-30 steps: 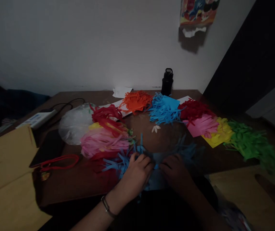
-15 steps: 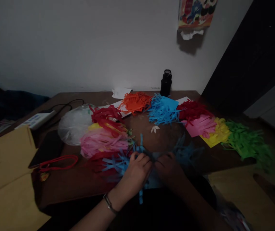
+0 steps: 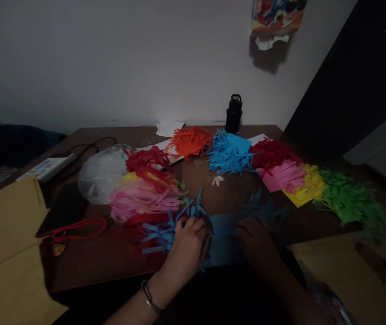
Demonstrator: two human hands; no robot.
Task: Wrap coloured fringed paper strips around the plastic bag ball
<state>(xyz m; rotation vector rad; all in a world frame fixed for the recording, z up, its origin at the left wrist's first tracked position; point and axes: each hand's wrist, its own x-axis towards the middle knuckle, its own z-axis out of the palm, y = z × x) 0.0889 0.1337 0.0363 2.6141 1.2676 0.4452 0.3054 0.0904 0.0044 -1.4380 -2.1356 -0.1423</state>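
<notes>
Left hand [image 3: 191, 237] and right hand [image 3: 255, 237] sit apart at opposite sides of blue paper [image 3: 226, 248]; whether either grips it, cannot tell.

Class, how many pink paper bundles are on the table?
2: one pink bundle at left, beside the clear plastic bag; a second pink bundle at right, between the dark red bundle and the yellow bundle. More may be hidden.

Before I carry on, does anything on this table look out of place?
Possibly the green fringed paper at the far right: its loose strips seem to droop past the edge of the table. I see no spill.
</notes>
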